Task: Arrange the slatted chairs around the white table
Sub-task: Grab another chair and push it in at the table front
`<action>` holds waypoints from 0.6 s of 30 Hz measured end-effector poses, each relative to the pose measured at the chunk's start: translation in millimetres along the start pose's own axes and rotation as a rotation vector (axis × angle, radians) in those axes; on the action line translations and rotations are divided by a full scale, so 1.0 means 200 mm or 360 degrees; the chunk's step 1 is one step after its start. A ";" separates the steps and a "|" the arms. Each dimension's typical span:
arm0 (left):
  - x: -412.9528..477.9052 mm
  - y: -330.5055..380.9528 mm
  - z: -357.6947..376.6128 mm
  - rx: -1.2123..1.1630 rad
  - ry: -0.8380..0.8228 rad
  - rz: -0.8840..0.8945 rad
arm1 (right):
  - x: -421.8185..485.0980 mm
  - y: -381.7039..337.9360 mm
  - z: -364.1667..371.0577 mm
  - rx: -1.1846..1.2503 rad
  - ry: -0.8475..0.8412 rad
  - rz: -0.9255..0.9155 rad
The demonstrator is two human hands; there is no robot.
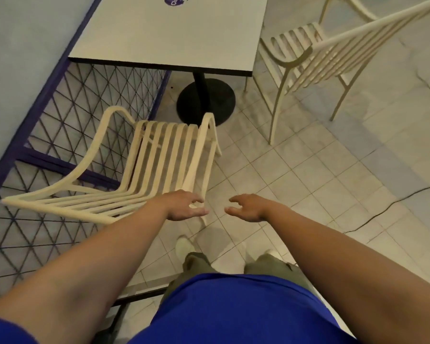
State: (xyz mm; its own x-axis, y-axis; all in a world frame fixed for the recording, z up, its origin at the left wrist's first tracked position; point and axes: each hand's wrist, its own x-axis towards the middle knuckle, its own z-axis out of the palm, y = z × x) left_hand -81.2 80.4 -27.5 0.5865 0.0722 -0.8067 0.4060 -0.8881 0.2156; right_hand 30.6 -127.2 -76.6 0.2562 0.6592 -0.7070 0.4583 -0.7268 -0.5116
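Obs., standing by: floor [308, 175] is pale square tile, w/ a long dark crack [387, 207] running across the R side. Along the L runs a wire mesh fence [85, 95] in a blue-purple frame. The white table [174, 33] stands against that fence at the far end; rect. top, dark edge, purple logo [175, 0] partly cut off at the frame's upper edge, black post on a round black base [206, 100]. Near chair [159, 155]: cream, slatted, arms curved, seat facing the table's near edge, back toward the person, L side close to the fence; its seat front is near the base, not under the top. Second chair [328, 58]: same type, at the table's R side, seat turned toward the table. Part of a third chair [353, 8] shows at upper R, beyond it. Person in blue shirt [233, 306], olive trousers [196, 264], pale shoe [184, 245], both arms stretched fwd. Left hand [184, 206]: fingers spread and loosely bent, over the R top corner of the near chair's back; contact w/ the rail cannot be told, no clasp visible. Right hand [250, 207]: fingers apart, lightly curved, palm toward the left hand, over bare tile, holding nothing, just beside the chair's corner but clear of it.
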 end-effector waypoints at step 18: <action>0.42 1.10 -0.24 0.0079 -0.0070 0.0353 | -0.51 0.93 -0.41 0.0153 0.0149 0.0369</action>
State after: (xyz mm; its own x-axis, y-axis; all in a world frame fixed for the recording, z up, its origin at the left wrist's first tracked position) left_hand 90.9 -86.9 -22.6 0.6259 -0.1462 -0.7661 0.2351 -0.9012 0.3641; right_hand 158.8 -314.3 -59.6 0.4245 0.4848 -0.7647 0.2965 -0.8724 -0.3885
